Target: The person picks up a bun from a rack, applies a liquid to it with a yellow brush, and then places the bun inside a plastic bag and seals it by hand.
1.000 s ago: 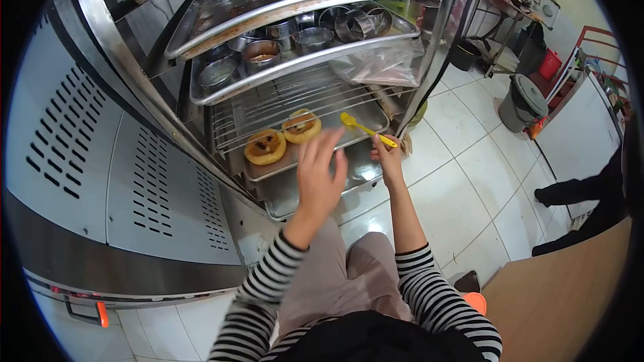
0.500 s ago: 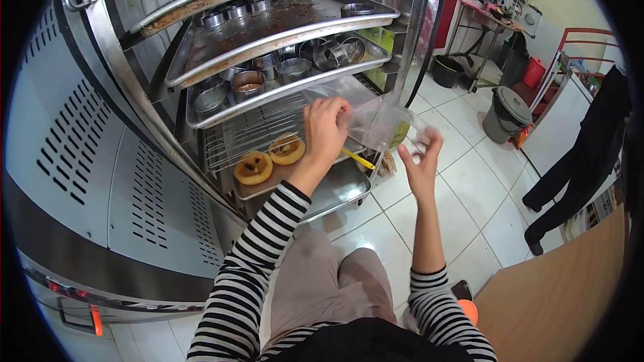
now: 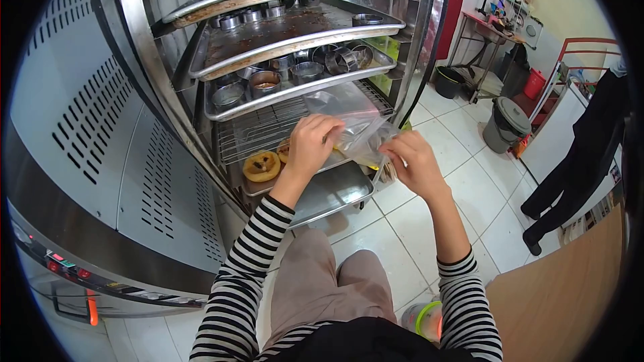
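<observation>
A clear plastic bag (image 3: 361, 135) hangs between my hands in front of the rack. My left hand (image 3: 312, 141) pinches its left side, the fingers bent toward the thumb. On the bag's right side, my right hand (image 3: 410, 161) has its fingertips pressed together on the plastic. Below and left of my left hand, a round bread with a dark topping (image 3: 261, 166) lies on a low tray (image 3: 253, 190). A second round bread (image 3: 284, 150) is partly hidden behind my left hand. Something yellow shows beneath the bag.
Metal trays with ring moulds (image 3: 308, 72) fill the rack (image 3: 161, 60). A large vented steel appliance (image 3: 87, 181) stands left. A grey bin (image 3: 506, 121), a black tub (image 3: 449, 82) and a person in dark clothes (image 3: 583, 154) are at right, a wooden board (image 3: 557, 275) lower right.
My right hand has moved left and up to the bag, and its fingers have closed on the plastic. My left hand has shifted slightly left and down. The view has shifted a little.
</observation>
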Demonstrator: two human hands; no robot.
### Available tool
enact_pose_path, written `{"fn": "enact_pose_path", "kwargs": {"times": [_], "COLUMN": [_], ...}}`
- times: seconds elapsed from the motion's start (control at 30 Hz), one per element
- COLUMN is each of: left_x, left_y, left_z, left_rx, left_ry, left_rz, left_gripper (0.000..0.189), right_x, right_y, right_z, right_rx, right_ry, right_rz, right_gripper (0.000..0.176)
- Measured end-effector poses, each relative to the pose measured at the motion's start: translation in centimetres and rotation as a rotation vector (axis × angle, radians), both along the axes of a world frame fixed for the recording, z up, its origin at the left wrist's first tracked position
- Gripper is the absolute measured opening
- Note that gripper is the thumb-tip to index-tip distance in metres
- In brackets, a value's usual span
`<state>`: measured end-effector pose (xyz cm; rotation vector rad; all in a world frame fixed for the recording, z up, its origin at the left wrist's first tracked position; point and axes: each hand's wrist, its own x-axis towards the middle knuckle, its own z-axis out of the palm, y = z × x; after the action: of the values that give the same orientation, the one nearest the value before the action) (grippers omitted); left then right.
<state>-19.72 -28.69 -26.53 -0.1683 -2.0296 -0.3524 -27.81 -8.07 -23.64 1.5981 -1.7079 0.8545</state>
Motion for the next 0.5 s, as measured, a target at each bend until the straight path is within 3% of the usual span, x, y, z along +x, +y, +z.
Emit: {"fn": "enact_pose_path", "kwargs": {"times": [0.1,0.2,0.3,0.37,0.5], "left_x": [0.2,0.5,1.2,1.6,3.8], "left_y": [-0.2,0.8,1.6,2.1,5.8], "left_z": [-0.8,-1.0,-1.2,-1.2,-1.6], "left_rx": [0.125,0.131,0.192,0.211,0.395], "left_ry": [-0.043,-0.016,-0.049,-0.036,0.132], "left_rz": [-0.092,-0.088,-0.162,-0.194,0.026], "left_gripper": [0.022,0.027,0.029,0.026,0.032], "right_x": [0.6,1.2,2.3,1.9,1.8], "right_y": [0.1,0.1,0.1,-0.1,-1.0], "right_z": [0.4,1.7,2.7,1.5,0.8], "right_rx": [0.090,-0.092,-0.042,0.161,0.107], "right_ry": [0.026,-0.017,0.189,-0.332,-0.405], "right_rz": [-0.008,-0.125,-0.138,0.006,-0.009], "right_gripper": [0.018,0.019,0.019,0.019,0.018]}}
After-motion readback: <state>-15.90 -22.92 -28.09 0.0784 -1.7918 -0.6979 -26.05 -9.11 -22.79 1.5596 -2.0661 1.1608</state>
